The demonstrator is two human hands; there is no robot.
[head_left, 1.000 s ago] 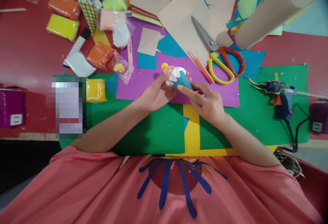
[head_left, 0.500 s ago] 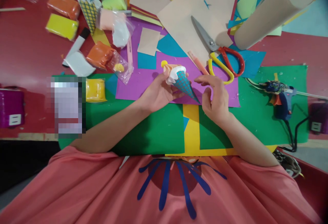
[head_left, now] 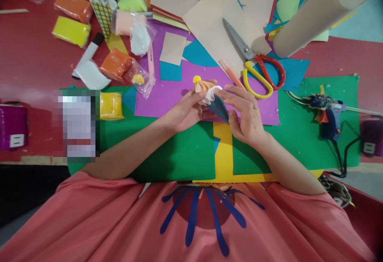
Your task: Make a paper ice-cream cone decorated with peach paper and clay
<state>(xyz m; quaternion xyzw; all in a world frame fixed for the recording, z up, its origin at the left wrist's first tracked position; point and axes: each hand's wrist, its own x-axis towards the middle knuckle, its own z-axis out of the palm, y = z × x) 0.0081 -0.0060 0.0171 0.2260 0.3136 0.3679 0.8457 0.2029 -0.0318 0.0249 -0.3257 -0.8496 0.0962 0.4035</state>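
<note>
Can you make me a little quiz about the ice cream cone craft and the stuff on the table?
1. True or false: both hands touch the paper ice cream cone.
2. What colour is the little ball on top of the cone?
A. green
B. yellow
C. black
3. Fill in: the scissors lie to the ___ of the right hand, on the far side of it.

Key:
1. True. The left hand grips the cone from the left and the right hand's fingers rest on it from the right.
2. B
3. right
</note>
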